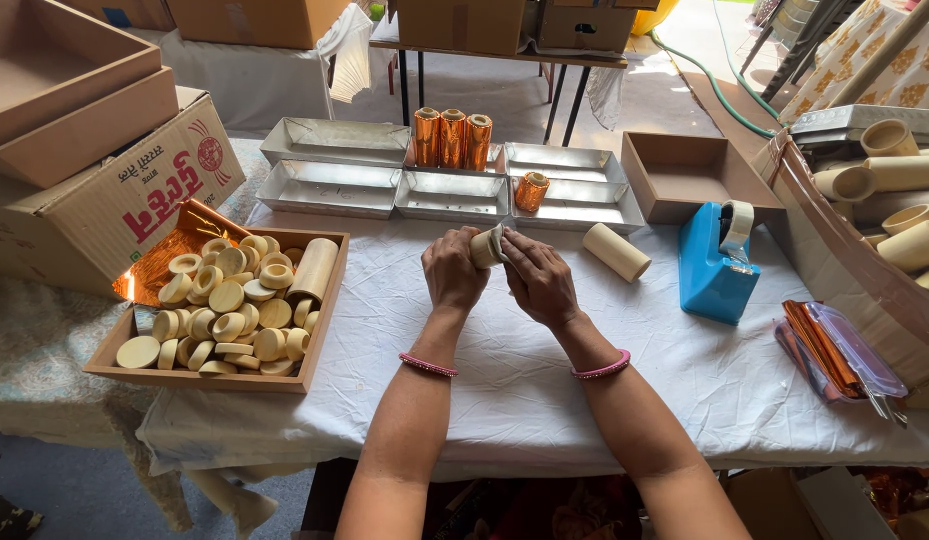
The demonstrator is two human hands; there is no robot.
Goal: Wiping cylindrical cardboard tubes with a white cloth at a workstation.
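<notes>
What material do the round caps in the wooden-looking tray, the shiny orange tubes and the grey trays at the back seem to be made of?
Round caps: probably cardboard or pressed paper, matte beige, with hollow insides showing.
Shiny orange tubes: likely wrapped in metallic copper-coloured foil, mirror-like glints.
Grey trays: look like board lined with silver foil, dull sheen; thin metal is possible.

Blue tape dispenser (718,268) right on white-clothed worktop (485,380). Wooden tray (320,330) of round caps (228,315) left. Silver trays (333,188) at back, three copper-foiled tubes (452,138) upright among them. Plain tube (616,251) lying near empty brown box (685,180). Foil sheets (825,350) far right.
</notes>
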